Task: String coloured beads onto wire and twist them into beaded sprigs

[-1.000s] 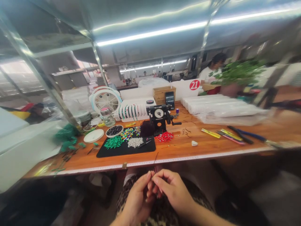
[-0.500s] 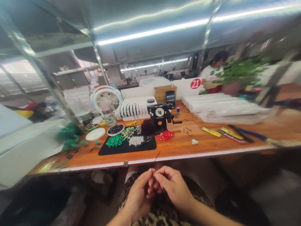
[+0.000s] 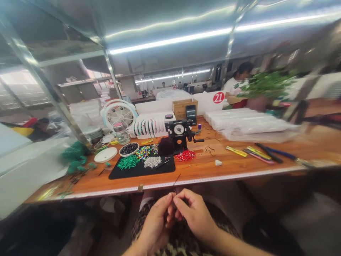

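Observation:
My left hand and my right hand meet over my lap, just below the table's front edge. Thumb and fingers are pinched together on both. A thin dark strand sticks up from between the touching fingertips; its lower part is hidden by the fingers. Beyond the edge lies a black mat with green tube beads, silver-grey beads and mixed coloured beads. Tweezers rest beside the grey ones. Red beads are heaped right of the mat.
A black hand-cranked machine with a dial stands behind the beads, near a fan and white spools. Pliers and yellow-labelled packets lie at right, before plastic-wrapped bundles. A person sits beyond a plant.
The view has shifted slightly, so the table appears a little lower and further left. Both hands keep the same pinch, and the strand still sticks up between them.

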`<state>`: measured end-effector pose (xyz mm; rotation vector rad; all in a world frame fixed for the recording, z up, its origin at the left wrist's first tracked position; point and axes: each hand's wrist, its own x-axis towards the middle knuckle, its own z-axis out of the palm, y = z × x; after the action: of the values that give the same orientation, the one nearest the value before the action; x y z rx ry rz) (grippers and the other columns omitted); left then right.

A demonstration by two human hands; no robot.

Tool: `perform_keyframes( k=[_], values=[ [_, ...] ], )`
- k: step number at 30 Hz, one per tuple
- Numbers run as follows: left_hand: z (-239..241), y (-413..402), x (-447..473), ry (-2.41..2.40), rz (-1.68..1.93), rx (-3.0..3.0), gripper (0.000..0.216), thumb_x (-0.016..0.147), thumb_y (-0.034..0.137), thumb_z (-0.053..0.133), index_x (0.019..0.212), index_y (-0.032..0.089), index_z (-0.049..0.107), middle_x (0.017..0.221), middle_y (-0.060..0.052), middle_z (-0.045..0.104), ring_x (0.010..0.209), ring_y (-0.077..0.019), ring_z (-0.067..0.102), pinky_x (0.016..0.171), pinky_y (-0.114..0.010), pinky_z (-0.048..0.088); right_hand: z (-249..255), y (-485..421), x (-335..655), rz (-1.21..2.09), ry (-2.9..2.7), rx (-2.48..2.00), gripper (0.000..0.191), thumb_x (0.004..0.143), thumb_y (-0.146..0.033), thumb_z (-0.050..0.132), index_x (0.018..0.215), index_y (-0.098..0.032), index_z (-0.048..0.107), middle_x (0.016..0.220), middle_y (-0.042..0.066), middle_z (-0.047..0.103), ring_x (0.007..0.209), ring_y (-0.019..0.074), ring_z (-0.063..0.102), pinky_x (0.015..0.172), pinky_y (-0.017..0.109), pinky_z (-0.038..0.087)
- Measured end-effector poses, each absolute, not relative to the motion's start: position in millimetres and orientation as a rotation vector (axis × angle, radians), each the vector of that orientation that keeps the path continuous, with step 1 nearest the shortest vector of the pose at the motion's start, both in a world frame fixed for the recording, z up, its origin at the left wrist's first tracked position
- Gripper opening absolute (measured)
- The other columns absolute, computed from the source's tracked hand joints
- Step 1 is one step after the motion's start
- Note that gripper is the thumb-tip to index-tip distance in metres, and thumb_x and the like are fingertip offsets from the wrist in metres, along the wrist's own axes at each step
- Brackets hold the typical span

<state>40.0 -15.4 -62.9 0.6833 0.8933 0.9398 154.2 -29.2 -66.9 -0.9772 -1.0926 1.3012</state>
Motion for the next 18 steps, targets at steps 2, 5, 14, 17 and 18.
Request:
perform_keyframes(
  k=[2,5,14,17,18],
  values=[
    [-64,-15,40,0.894,0.941,0.701,0.044,0.070,0.043,0.066,0.043,0.016,0.043,0.038,0.004,0.037,0.041,-0.0083,0.038,0.040,-0.020,0.020,-66,-29,154,1.303,-1.094,-0.979,0.027,0.081,-0.036,0.056,0.066,-0.014,0.054,0.057,0.002,0.063,0.046,0.0094,0.053,0.046,0.019,0.042],
    [-63,-16,41,0.916,0.939,0.730,0.044,0.068,0.044,0.067,0.044,0.016,0.043,0.037,0.005,0.036,0.039,-0.0076,0.036,0.040,-0.020,0.018,-68,-28,152,1.326,-1.081,-0.971,0.031,0.080,-0.041,0.057,0.065,-0.015,0.052,0.053,0.000,0.059,0.042,0.0079,0.049,0.043,0.018,0.038],
    [-64,-16,38,0.966,0.988,0.684,0.040,0.062,0.041,0.074,0.049,0.015,0.047,0.042,0.006,0.038,0.039,-0.0047,0.030,0.040,-0.018,0.019,-76,-28,153,1.469,-1.009,-1.004,0.038,0.073,-0.049,0.061,0.062,-0.014,0.053,0.044,-0.005,0.049,0.034,0.0053,0.038,0.036,0.017,0.030],
    [-68,-14,37,0.944,0.958,0.693,0.038,0.066,0.040,0.071,0.051,0.015,0.048,0.042,0.007,0.037,0.038,-0.0043,0.028,0.039,-0.018,0.017,-75,-30,156,1.450,-1.005,-1.029,0.036,0.074,-0.046,0.061,0.059,-0.015,0.052,0.041,-0.006,0.046,0.034,0.0055,0.038,0.037,0.018,0.029],
    [-69,-13,38,0.937,0.944,0.700,0.037,0.067,0.040,0.071,0.051,0.015,0.048,0.042,0.007,0.037,0.038,-0.0042,0.027,0.039,-0.018,0.016,-75,-30,157,1.436,-1.010,-1.034,0.037,0.074,-0.047,0.060,0.059,-0.015,0.051,0.040,-0.006,0.046,0.033,0.0056,0.037,0.037,0.018,0.029]
  ],
)
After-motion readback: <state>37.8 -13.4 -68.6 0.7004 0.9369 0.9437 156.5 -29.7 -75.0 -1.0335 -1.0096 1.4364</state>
